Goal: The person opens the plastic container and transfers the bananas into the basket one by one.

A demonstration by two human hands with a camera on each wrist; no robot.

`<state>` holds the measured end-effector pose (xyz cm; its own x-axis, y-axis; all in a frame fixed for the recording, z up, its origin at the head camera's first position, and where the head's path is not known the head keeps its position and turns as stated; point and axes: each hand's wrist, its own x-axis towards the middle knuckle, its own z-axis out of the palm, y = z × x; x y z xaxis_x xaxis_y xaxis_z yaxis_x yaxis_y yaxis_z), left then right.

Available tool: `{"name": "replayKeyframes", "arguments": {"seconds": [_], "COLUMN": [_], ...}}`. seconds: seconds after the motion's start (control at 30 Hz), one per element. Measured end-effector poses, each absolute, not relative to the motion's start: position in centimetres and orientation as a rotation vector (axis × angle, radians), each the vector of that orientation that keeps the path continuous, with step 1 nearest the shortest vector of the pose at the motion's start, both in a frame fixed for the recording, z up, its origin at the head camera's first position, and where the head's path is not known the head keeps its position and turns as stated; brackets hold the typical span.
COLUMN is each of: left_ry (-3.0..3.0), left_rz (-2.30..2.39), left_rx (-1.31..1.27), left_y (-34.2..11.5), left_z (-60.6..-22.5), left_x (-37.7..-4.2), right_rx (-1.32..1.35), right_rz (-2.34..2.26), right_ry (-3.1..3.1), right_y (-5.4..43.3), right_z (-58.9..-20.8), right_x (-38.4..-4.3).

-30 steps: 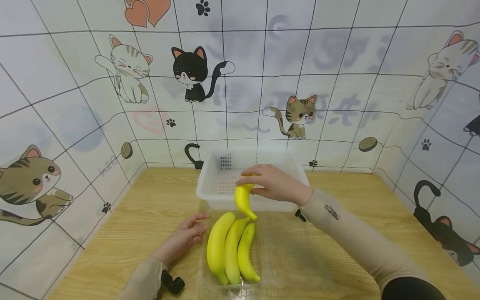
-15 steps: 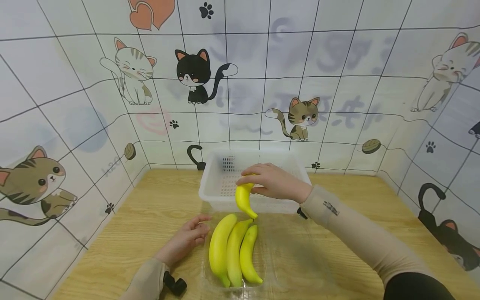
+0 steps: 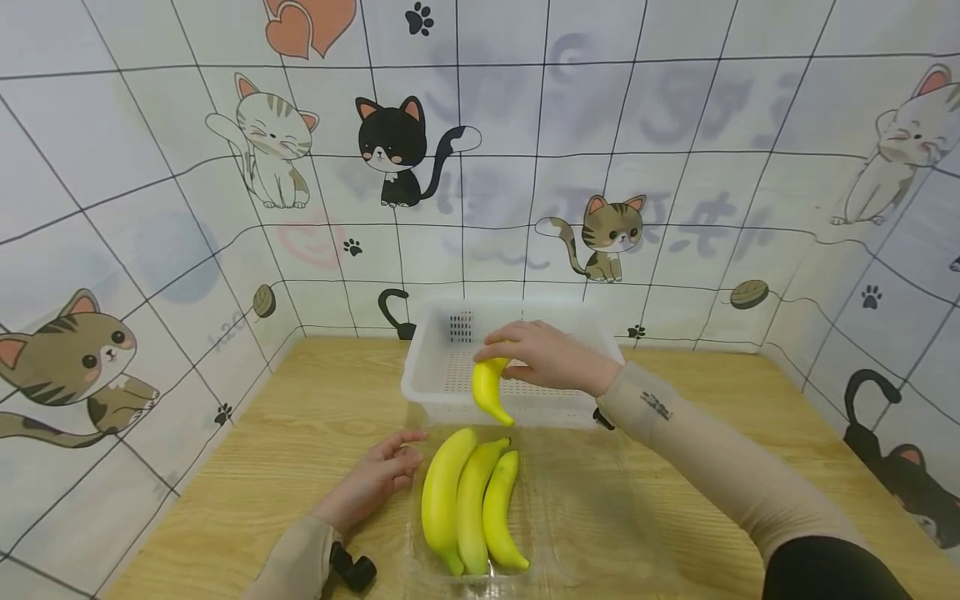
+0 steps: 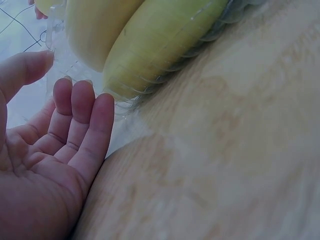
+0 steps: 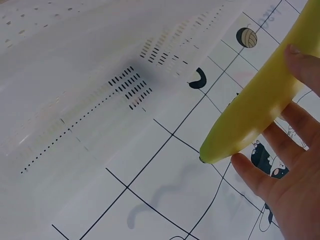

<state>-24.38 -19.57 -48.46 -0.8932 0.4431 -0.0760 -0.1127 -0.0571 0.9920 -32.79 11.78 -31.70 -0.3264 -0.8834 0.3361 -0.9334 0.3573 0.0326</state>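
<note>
My right hand (image 3: 551, 357) pinches a yellow banana (image 3: 488, 390) between thumb and fingers, above the near rim of a white plastic basket (image 3: 431, 398). In the right wrist view this banana (image 5: 260, 105) crosses the right side, thumb on one face and fingertips on the other. Three more bananas (image 3: 471, 508) lie side by side in the left part of a clear plastic container (image 3: 542, 550). My left hand (image 3: 378, 477) rests at the container's left edge. In the left wrist view its loosely bent fingers (image 4: 80, 107) hold nothing and lie close to the clear wall.
Behind the container, the perforated basket stands at the back of the wooden table (image 3: 330, 392). A tiled-pattern wall covering with cartoon cats (image 3: 393, 150) surrounds the table on three sides. Black wrist mounts (image 3: 352, 568) sit on the sleeves.
My right hand has raised its banana slightly, so the lower tip now stands clear of the bananas below. The left hand stays by the container. The head view has shifted a little.
</note>
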Motion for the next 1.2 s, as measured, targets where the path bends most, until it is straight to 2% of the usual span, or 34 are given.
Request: {"name": "replayKeyframes", "arguments": {"seconds": [1.2], "left_ry": [1.849], "left_rz": [1.995], "left_rx": [0.402], "left_y": [-19.6], "left_z": [-48.4], "left_x": [-24.4], "right_rx": [1.601], "right_rz": [0.256], "right_ry": [-2.53], "right_y": [9.0], "right_z": [-31.9], "right_x": [-38.6]}}
